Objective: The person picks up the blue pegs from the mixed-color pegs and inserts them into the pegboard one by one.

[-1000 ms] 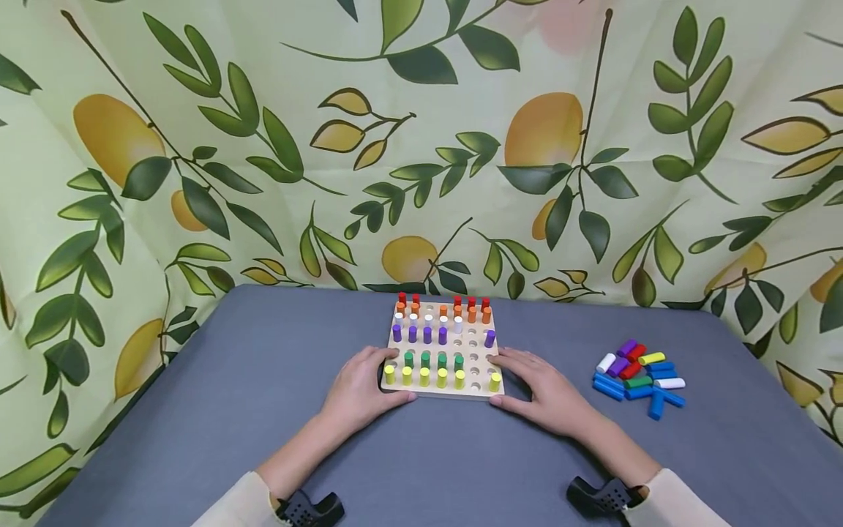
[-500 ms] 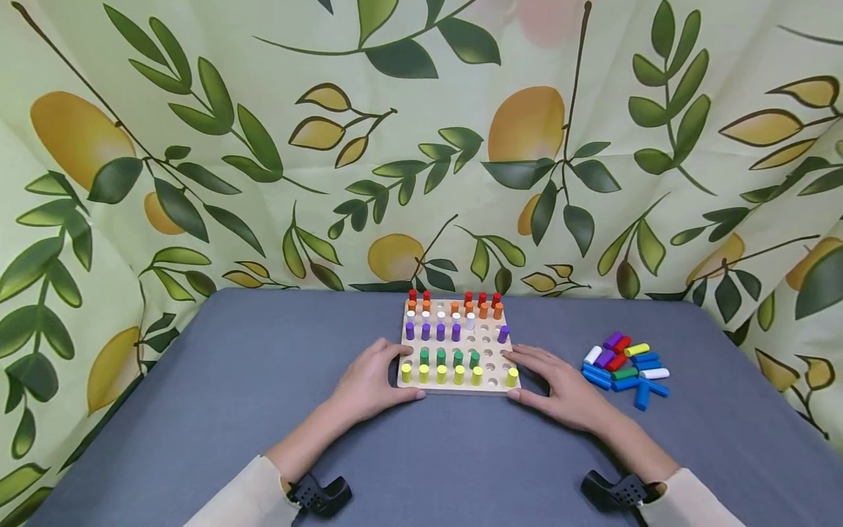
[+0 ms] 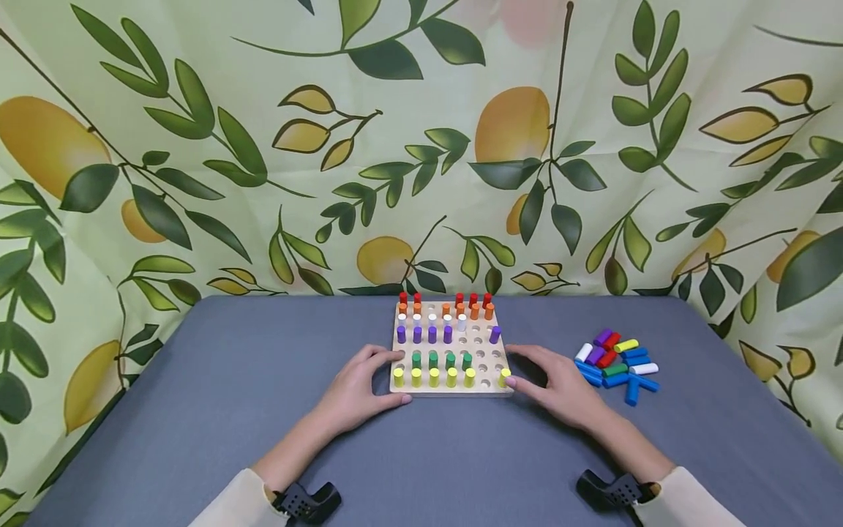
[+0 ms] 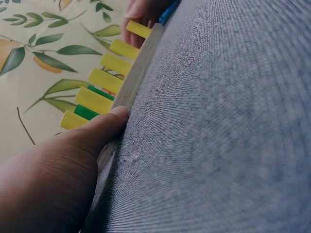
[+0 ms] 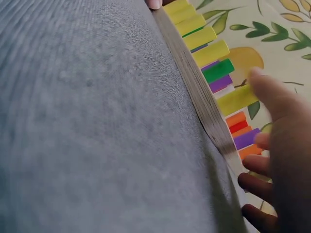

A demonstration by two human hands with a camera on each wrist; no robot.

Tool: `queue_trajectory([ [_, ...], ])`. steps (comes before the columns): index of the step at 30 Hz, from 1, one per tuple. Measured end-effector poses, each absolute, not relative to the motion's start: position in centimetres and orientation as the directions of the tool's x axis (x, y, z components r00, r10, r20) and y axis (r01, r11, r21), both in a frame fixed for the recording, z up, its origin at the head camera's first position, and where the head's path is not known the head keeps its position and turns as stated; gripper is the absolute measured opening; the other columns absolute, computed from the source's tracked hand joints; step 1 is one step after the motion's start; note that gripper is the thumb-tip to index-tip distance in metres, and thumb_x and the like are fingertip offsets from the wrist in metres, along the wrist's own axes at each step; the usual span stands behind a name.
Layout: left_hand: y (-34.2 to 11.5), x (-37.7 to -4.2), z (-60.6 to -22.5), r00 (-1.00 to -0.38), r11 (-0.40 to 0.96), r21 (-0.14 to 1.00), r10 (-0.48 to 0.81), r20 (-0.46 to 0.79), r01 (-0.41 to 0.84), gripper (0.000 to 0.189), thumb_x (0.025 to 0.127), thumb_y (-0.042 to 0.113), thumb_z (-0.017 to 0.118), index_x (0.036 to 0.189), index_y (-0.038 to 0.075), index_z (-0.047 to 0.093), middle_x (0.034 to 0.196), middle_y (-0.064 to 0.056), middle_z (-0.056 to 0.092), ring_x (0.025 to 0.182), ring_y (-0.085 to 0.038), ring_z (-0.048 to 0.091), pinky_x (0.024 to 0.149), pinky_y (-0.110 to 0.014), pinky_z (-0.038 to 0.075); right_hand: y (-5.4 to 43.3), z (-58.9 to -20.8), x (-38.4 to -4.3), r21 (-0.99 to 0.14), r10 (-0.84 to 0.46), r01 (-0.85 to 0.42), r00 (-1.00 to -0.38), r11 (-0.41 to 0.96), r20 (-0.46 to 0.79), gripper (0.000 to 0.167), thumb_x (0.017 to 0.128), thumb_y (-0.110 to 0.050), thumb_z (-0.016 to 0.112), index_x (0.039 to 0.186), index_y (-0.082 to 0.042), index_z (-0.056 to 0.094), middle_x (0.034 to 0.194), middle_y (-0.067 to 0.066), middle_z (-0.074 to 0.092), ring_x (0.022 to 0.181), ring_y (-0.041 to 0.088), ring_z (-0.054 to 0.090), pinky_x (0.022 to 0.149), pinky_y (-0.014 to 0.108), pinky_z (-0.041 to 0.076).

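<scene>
Head view: is looking forward and down
Wrist views: are facing the board point(image 5: 194, 80) closely, sharing yellow pegs point(image 5: 211, 53)

A pale, leaf-and-fruit-printed cloth point(image 3: 421, 212) hangs behind and beside a flat blue-grey table point(image 3: 428, 461)

In the left wrist view, the left hand point(image 4: 53, 174) is cropped, its thumb point(image 4: 108, 125) hiding part of the board point(image 4: 142, 63); in the right wrist view, the blurred right hand point(image 5: 291, 145) is cropped. The head view crops both sleeves point(image 3: 240, 501).
</scene>
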State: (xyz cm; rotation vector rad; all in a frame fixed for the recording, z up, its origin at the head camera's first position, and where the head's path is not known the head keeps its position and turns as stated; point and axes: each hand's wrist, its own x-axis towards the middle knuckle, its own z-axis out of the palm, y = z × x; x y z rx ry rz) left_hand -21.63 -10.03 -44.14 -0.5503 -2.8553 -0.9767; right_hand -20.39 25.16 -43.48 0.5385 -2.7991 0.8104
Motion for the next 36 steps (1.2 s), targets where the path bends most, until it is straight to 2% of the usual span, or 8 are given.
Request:
queue_trajectory([
  [4,-10.1,-21.7,-44.1,-0.936,0.732,0.584,0.302,0.183,0.351,0.063,0.077,0.046,0.087,0.133,0.027,0.065,0.127,0.002,0.060,0.121,-0.021,0.059,0.104,-0.050,0.051,25.4,-41.5,-20.1,-0.519,-0.260,-0.359,-0.931,0.776,0.255,0.059,0.091,-0.044,0.073,0.138,-0.011,0.061,0.136,0.013,0.066,0.125,0.037,0.062,0.099,0.062,0.053],
  [8,-10.0,-21.8,-44.1,-0.930,0.731,0.577,0.319,0.184,0.365,0.063,0.078,0.047,0.085,0.134,0.026,0.065,0.128,0.001,0.060,0.122,-0.022,0.059,0.105,-0.050,0.051,26.5,-39.3,-19.7,-0.502,-0.262,-0.365,-0.928,0.784,0.266,0.063,0.087,-0.041,0.079,0.137,-0.008,0.062,0.132,0.015,0.068,0.115,0.034,0.066,0.092,0.057,0.058],
  [14,-9.9,-21.9,-44.0,-0.928,0.738,0.564,0.329,0.177,0.369,0.063,0.080,0.047,0.084,0.136,0.027,0.064,0.130,0.000,0.059,0.123,-0.022,0.058,0.105,-0.050,0.052,28.6,-36.8,-19.4,-0.423,-0.328,-0.382,-0.924,0.822,0.197,0.066,0.081,-0.032,0.086,0.136,-0.005,0.062,0.133,0.014,0.068,0.118,0.035,0.066,0.096,0.057,0.056],
  [19,-10.1,-21.8,-43.9,-0.930,0.737,0.572,0.327,0.165,0.361,0.064,0.080,0.046,0.084,0.137,0.026,0.062,0.131,-0.001,0.058,0.123,-0.024,0.058,0.105,-0.051,0.051,30.6,-35.8,-19.6,-0.389,-0.372,-0.403,-0.915,0.829,0.155,0.056,0.078,-0.019,0.088,0.128,-0.003,0.068,0.122,0.013,0.074,0.108,0.029,0.070,0.091,0.051,0.059],
  [23,-10.2,-21.5,-43.8,-0.934,0.738,0.577,0.320,0.156,0.349,0.064,0.080,0.044,0.085,0.138,0.026,0.062,0.131,-0.001,0.058,0.123,-0.024,0.058,0.105,-0.051,0.051,31.9,-35.2,-19.8,-0.409,-0.363,-0.368,-0.927,0.835,0.092,0.048,0.081,-0.013,0.084,0.125,-0.005,0.069,0.116,0.010,0.076,0.097,0.021,0.072,0.080,0.038,0.061],
  [28,-10.2,-21.6,-43.7,-0.929,0.737,0.569,0.330,0.166,0.363,0.064,0.081,0.046,0.083,0.138,0.027,0.062,0.130,-0.001,0.058,0.123,-0.024,0.058,0.104,-0.052,0.051,33.2,-34.8,-19.8,-0.432,-0.331,-0.302,-0.944,0.850,0.008,0.039,0.082,-0.012,0.082,0.120,-0.005,0.071,0.100,0.003,0.077,0.088,0.014,0.070,0.071,0.023,0.057],
  [32,-10.2,-21.5,-43.9,-0.930,0.742,0.565,0.333,0.156,0.361,0.064,0.081,0.046,0.083,0.138,0.027,0.062,0.131,-0.002,0.058,0.123,-0.024,0.058,0.105,-0.052,0.051,33.6,-35.5,-19.8,-0.436,-0.354,-0.310,-0.935,0.845,-0.022,0.032,0.082,-0.009,0.082,0.112,-0.005,0.073,0.093,0.000,0.075,0.084,0.008,0.067,0.068,0.020,0.056],
  [36,-10.2,-21.6,-44.0,-0.933,0.748,0.563,0.326,0.152,0.353,0.064,0.081,0.047,0.083,0.139,0.028,0.061,0.131,-0.001,0.058,0.123,-0.024,0.058,0.105,-0.052,0.051,33.7,-36.0,-20.0,-0.432,-0.377,-0.333,-0.926,0.838,-0.018,0.029,0.081,-0.008,0.083,0.108,-0.006,0.074,0.093,-0.001,0.074,0.082,0.007,0.067,0.067,0.020,0.056],
])
